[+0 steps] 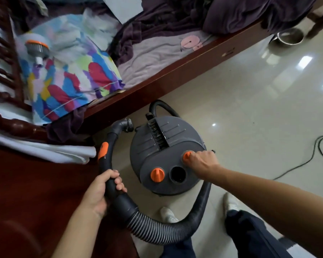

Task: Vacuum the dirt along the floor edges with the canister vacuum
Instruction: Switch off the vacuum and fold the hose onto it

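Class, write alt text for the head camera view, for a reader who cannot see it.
A person's left hand grips the black hose handle of a grey canister vacuum while the right hand turns an orange knob on its top. It stands on a tiled floor beside a cluttered wooden bed.

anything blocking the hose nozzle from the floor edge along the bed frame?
Nothing visible. The hose nozzle, held by the left hand, hangs beside the bed frame; the canister sits to its right, off that line.

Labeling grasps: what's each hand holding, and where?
Left hand: vacuum hose, gripped at its black curved handle. Right hand: fingers on the canister's orange knob.
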Tool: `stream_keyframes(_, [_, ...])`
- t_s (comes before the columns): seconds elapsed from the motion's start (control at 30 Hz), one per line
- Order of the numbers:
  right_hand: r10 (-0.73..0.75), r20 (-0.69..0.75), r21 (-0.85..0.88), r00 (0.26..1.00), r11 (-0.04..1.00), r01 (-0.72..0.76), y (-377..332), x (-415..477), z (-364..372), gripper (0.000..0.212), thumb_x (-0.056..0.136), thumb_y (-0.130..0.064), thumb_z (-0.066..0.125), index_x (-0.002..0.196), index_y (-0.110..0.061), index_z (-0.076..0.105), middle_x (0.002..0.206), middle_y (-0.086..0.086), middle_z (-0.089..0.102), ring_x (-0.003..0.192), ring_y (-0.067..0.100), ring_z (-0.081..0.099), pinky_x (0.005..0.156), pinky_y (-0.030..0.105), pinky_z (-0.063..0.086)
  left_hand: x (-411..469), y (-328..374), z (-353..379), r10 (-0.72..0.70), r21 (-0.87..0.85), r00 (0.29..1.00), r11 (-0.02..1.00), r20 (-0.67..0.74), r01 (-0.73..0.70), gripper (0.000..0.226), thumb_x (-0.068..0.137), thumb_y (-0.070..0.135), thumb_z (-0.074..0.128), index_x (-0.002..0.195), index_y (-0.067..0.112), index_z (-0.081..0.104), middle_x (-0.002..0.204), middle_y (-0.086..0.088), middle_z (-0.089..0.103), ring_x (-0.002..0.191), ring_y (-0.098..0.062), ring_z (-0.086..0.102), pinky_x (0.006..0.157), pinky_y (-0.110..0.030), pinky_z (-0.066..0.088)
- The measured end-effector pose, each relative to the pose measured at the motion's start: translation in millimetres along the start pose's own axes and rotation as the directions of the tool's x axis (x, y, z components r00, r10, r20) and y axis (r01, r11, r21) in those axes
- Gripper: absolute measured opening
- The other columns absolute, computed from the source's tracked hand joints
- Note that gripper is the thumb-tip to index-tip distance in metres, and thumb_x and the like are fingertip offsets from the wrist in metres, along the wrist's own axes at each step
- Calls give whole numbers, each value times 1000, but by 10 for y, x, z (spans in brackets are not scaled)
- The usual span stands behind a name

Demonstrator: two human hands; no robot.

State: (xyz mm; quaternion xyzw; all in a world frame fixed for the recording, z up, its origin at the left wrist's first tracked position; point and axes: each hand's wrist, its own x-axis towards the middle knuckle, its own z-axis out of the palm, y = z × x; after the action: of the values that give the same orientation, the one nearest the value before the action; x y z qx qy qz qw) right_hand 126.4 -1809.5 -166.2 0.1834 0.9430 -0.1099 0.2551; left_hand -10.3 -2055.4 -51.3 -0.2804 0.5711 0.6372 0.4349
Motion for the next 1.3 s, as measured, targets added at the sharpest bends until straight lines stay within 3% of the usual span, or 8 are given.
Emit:
stream_keyframes(0.2, [-41, -13, -314, 999, 949, 35, -226, 18, -52, 28, 99, -8, 35, 120, -10, 54, 115, 12, 60, 101, 29, 62, 67, 33, 39, 130, 79, -161, -44, -13, 997, 999, 59, 45, 19, 86, 4, 41, 70, 14, 41, 46, 3, 40, 34, -9, 39, 44, -19, 42])
stream_keyframes(0.47, [77, -24, 135, 997, 988, -74, -1048, -86, 48, 46, 95, -60, 38, 79, -20, 54, 92, 8, 68, 85, 31, 66, 59, 33, 35, 153, 151, -357, -68, -27, 994, 997, 82, 70, 20, 87, 5, 43, 70, 14, 41, 48, 2, 40, 36, -9, 38, 42, -19, 41])
stream_keyframes(0.8, [-161, 8, -113, 987, 981, 161, -1174, -7, 98, 25, 102, -28, 38, 92, -12, 54, 101, 11, 71, 91, 33, 68, 61, 35, 34, 138, 197, -473, -34, 68, 994, 997, 104, 27, 18, 86, 2, 44, 72, 13, 45, 48, 2, 42, 35, -10, 40, 43, -21, 43])
stream_keyframes(0.93, [96, -246, 287, 965, 958, -22, -800, -296, 225, 29, 90, -47, 60, 96, -19, 58, 98, 2, 62, 94, 26, 59, 64, 32, 40, 117, 293, -434, -43, 18, 990, 999, 134, 41, 16, 86, 4, 43, 73, 14, 44, 49, 3, 41, 36, -9, 40, 43, -20, 44])
stream_keyframes(1.0, [478, -270, 484, 836, 818, -311, -557, -602, 508, 31, 81, -41, 70, 99, -18, 59, 101, 5, 61, 99, 29, 57, 73, 35, 43, 115, 330, -397, -52, -9, 986, 998, 161, 54, 14, 84, 4, 44, 75, 14, 43, 50, 4, 41, 36, -8, 39, 42, -19, 43])
stream_keyframes(1.1, [696, 480, 630, 534, 151, -762, -367, -983, 834, 70, 77, -46, 77, 130, -9, 51, 129, 17, 56, 117, 36, 55, 93, 41, 47, 121, 335, -271, -94, -20, 972, 995, 217, 101, 9, 75, 7, 48, 77, 14, 43, 51, 5, 40, 36, -7, 39, 41, -19, 43])
stream_keyframes(1.2, [181, 855, 489, 486, -591, -641, -444, -1048, 920, 47, 83, -31, 74, 115, -3, 54, 91, 21, 69, 70, 32, 69, 56, 34, 55, 155, 276, -75, -143, 24, 953, 990, 267, 142, 9, 74, 9, 49, 79, 15, 44, 52, 5, 40, 36, -6, 39, 42, -20, 44])
stream_keyframes(1.3, [309, 783, 556, 540, -737, -384, -411, -937, 924, 18, 90, -17, 60, 96, 0, 57, 68, 16, 62, 53, 26, 58, 51, 30, 50, 203, 281, 118, -154, 86, 946, 987, 286, 135, 9, 74, 12, 53, 80, 14, 47, 54, 5, 41, 39, -6, 41, 44, -19, 44])
